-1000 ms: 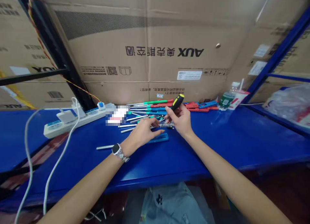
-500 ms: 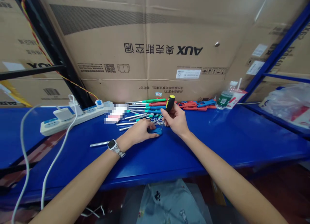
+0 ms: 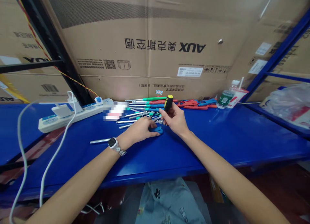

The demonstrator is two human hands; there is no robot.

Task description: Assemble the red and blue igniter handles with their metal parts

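On the blue table (image 3: 208,143), my left hand (image 3: 142,128) grips a blue plastic piece (image 3: 157,130), its fingers curled round the near end. A metal rod (image 3: 99,141) runs out under my left wrist. My right hand (image 3: 175,119) is closed on a black and yellow screwdriver (image 3: 169,103), held nearly upright just beyond and to the right of the blue piece. Its tip is too small to make out. Behind both hands lie several metal rods with green, blue and red handles (image 3: 155,98), beside small metal parts (image 3: 158,118).
Red and blue plastic pieces (image 3: 193,103) lie at the back. A bottle (image 3: 225,98) and a cup (image 3: 237,98) stand to their right. At left are a power strip (image 3: 55,123) and white cables (image 3: 45,175). Large cartons (image 3: 155,20) rise behind.
The view has shifted slightly. The screwdriver tip has moved up off the blue piece, and my right hand has shifted a little. My left hand keeps its hold.
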